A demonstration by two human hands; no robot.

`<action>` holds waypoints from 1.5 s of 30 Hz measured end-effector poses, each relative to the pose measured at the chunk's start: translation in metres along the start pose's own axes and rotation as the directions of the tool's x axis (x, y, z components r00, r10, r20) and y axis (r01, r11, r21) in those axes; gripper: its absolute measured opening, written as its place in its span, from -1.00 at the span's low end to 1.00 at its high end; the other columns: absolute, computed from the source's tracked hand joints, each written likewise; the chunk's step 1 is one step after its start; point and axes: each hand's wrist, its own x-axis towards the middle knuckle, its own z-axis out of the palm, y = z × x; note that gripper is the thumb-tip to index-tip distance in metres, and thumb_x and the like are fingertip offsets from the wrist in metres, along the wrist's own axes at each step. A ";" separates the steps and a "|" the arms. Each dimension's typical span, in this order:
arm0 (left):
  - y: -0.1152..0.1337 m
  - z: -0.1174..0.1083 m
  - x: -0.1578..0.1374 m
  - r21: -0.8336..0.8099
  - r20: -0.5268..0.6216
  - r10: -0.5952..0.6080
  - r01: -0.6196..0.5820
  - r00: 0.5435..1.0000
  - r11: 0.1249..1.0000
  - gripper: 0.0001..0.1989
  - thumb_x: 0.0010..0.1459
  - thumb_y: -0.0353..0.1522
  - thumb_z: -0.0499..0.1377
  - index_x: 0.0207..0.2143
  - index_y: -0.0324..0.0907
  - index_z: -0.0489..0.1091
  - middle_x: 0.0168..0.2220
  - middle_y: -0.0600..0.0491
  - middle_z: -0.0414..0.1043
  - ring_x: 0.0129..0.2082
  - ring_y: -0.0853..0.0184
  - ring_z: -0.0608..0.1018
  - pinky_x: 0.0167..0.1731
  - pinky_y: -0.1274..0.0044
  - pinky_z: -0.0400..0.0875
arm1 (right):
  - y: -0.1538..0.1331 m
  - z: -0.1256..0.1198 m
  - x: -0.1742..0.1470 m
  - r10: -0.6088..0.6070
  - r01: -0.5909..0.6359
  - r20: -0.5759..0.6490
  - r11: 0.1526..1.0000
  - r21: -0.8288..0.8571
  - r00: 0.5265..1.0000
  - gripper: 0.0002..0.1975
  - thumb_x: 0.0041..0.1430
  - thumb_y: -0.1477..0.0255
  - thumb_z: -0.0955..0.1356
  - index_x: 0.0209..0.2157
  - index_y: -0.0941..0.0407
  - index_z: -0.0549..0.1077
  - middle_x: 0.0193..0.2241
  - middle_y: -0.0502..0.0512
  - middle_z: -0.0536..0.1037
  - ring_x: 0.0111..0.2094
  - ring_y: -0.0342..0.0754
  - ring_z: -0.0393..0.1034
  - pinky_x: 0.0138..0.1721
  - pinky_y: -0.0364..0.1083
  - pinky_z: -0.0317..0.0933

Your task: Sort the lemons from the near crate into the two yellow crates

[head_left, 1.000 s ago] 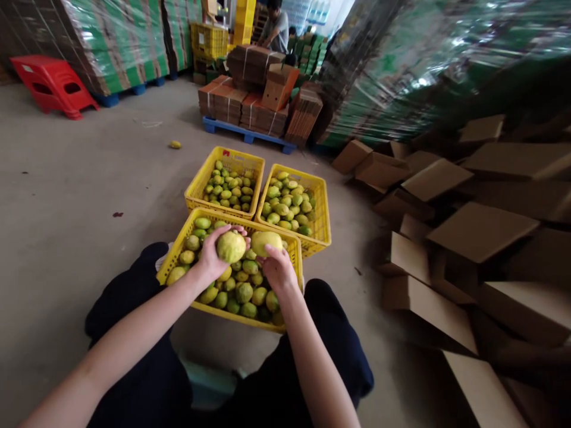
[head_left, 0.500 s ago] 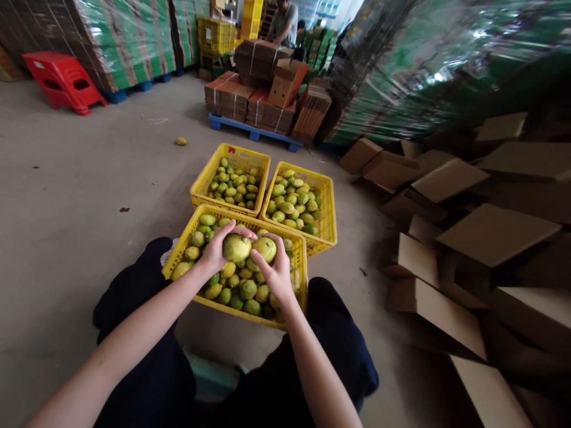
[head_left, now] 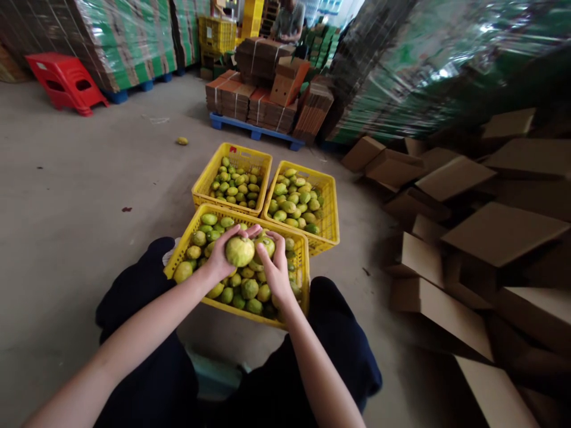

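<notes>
Two yellow-green fruits are in the person's hands at the center of the frame, above a crowded yellow front crate [head_left: 305,270]. On the left, the left hand [head_left: 219,257] cups the larger-looking left fruit [head_left: 239,252] from its side, with fingers reaching behind it and their tips showing past its upper edge. Just beside it, the right hand [head_left: 278,270] pinches the right fruit [head_left: 266,244], thumb across its near face and fingers curled over the far side; whether the two fruits touch, I cannot tell. More green and yellow fruit fills the front crate below. Beyond it, a back left crate [head_left: 206,174] and a back right crate [head_left: 331,199] hold similar fruit, heaped loosely. One stray fruit [head_left: 182,141] lies on the floor, upper left of the crates. A red stool [head_left: 66,83] stands at upper left, tied cardboard stacks [head_left: 229,97] sit on a blue pallet [head_left: 243,126] at upper center, and loose cardboard boxes [head_left: 504,233] crowd the right side.
</notes>
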 end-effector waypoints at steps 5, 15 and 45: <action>-0.018 -0.001 0.007 0.032 -0.041 -0.067 0.068 0.997 0.997 -0.91 -0.03 -0.43 0.23 -0.41 -0.20 0.52 -0.13 -0.03 0.60 0.11 0.17 0.50 0.15 0.42 0.33 | 0.019 0.009 -0.001 0.095 -0.095 0.000 0.995 -0.025 0.995 -0.52 0.25 0.02 0.26 0.06 0.00 0.34 0.11 0.14 0.38 0.24 0.07 0.17 0.32 0.13 -0.01; -0.017 -0.015 0.011 -0.003 -0.193 -0.172 0.175 0.966 0.985 -0.76 0.15 -0.23 0.17 -0.49 -0.19 0.42 -0.36 -0.05 0.58 -0.08 0.08 0.60 -0.06 0.38 0.50 | 0.012 0.034 -0.026 -0.091 0.119 0.133 0.967 -0.225 0.987 -0.42 -0.07 0.32 0.51 0.03 0.06 0.39 0.20 0.26 0.35 0.37 0.30 -0.03 0.36 0.33 -0.20; -0.005 -0.006 -0.003 0.497 0.229 0.245 -0.330 0.942 0.802 -0.72 0.13 -0.32 0.12 -0.53 -0.18 0.58 -0.42 -0.05 0.55 -0.33 0.18 0.49 -0.15 0.46 0.30 | 0.006 0.010 -0.007 -0.105 0.144 -0.340 0.985 0.092 0.934 -0.64 0.31 0.21 0.19 -0.40 0.04 0.52 -0.38 0.07 0.58 -0.27 0.04 0.45 -0.11 0.01 0.29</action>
